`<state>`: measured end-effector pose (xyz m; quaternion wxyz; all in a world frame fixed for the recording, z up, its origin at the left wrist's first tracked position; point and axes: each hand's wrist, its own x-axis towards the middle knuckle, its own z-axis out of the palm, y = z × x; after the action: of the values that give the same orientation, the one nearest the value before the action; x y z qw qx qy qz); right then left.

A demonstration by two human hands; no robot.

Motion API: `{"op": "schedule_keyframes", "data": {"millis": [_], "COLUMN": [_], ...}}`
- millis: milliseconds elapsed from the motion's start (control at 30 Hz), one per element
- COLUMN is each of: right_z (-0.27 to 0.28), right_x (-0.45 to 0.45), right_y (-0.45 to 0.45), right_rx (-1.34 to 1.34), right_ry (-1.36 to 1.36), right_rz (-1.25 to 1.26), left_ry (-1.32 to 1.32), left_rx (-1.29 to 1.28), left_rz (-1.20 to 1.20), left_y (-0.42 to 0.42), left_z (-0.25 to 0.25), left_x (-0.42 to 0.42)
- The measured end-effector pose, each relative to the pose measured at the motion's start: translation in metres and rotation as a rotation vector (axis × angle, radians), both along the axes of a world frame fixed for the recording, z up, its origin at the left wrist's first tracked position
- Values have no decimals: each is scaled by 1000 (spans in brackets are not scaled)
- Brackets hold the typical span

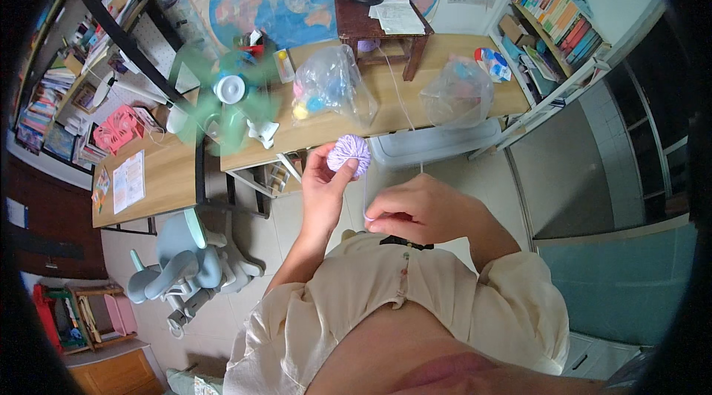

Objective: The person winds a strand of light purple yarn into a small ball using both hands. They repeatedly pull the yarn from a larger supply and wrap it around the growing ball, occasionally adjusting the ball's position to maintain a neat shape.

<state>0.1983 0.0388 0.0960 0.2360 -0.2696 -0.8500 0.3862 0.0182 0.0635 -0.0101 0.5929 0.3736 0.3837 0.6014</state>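
Note:
My left hand holds a small ball of lilac yarn, the thumb pressed on its lower side. From the ball a strand runs down to my right hand, whose fingers pinch it at the left. Another stretch of yarn rises from behind my right hand, crosses the wooden desk and reaches a lilac yarn ball under a small dark wooden chair. On the desk, a clear plastic bag holds colourful balls, and another plastic bag lies at the right.
A green fan with blurred blades stands at the left of the desk. A lidded plastic bin is under the desk's front edge. A grey-blue swivel chair stands at lower left, a bookshelf at upper right.

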Motion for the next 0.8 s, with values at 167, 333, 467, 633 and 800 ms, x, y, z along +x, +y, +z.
{"op": "schedule_keyframes", "data": {"millis": [167, 333, 467, 633, 800], "right_z": [18, -3, -62, -91, -58], "right_x": [-9, -9, -2, -6, -3], "right_y": [23, 61, 82, 44, 6], "right_rx": [154, -302, -417, -396, -146], "right_ry": [55, 198, 240, 144, -81], "right_rz": [0, -93, -120, -161, -165], "left_ry": [160, 167, 21, -239, -252], "left_rx": [208, 220, 271, 122, 5], "left_rz": [-83, -297, -230, 55, 176], "left_y": [-6, -24, -31, -19, -1], "left_z": [3, 15, 26, 17, 19], "left_x": [0, -5, -7, -20, -27]}}
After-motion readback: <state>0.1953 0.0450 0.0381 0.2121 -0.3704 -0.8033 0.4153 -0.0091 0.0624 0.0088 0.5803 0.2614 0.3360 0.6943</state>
